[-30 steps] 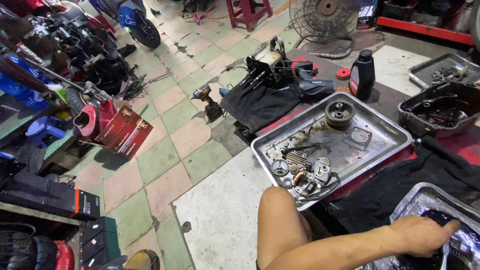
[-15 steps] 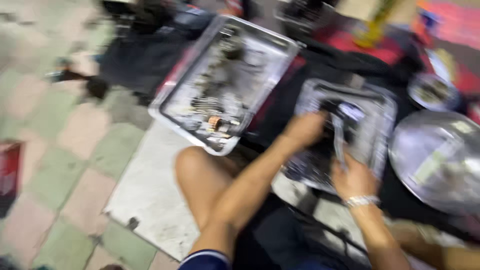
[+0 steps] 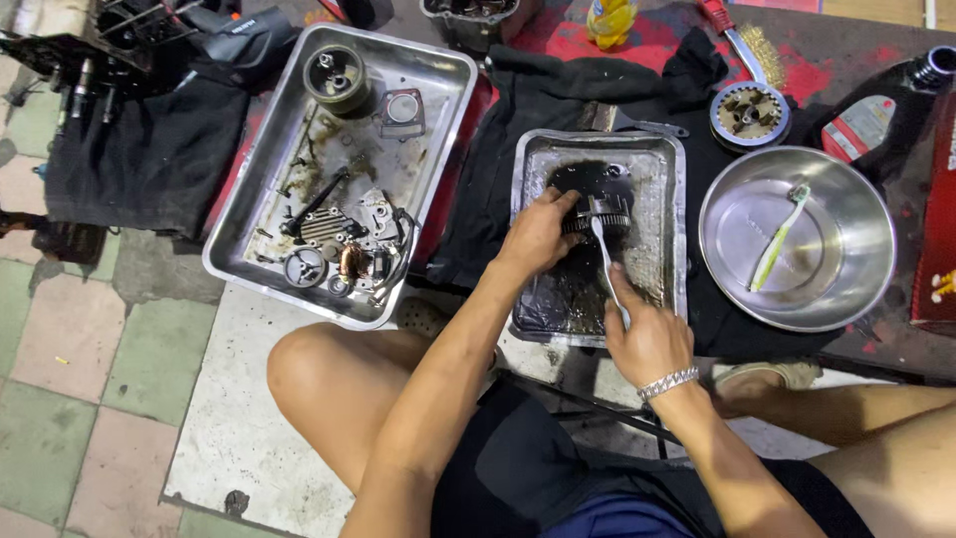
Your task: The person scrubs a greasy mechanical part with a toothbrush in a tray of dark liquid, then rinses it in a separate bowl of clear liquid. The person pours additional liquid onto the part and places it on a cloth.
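Note:
My left hand (image 3: 539,235) grips a round toothed metal gear part (image 3: 601,213) inside a small steel tray (image 3: 671,189) that holds dark oily liquid. My right hand (image 3: 647,338) holds a white toothbrush (image 3: 603,259) whose head rests on the gear. A silver bracelet sits on my right wrist. Both hands work over this tray, which lies on a black cloth (image 3: 558,90).
A larger steel tray (image 3: 249,204) of engine parts lies to the left. A round steel bowl (image 3: 835,239) with a green toothbrush (image 3: 779,237) sits to the right. Behind are a sprocket part (image 3: 750,113), a wire brush (image 3: 757,45), an oil bottle (image 3: 876,110) and a yellow bottle (image 3: 609,20).
The view has swung from the shop floor down onto the work area. My right hand with the toothbrush has come into view, and my left hand stays on the gear in the small tray.

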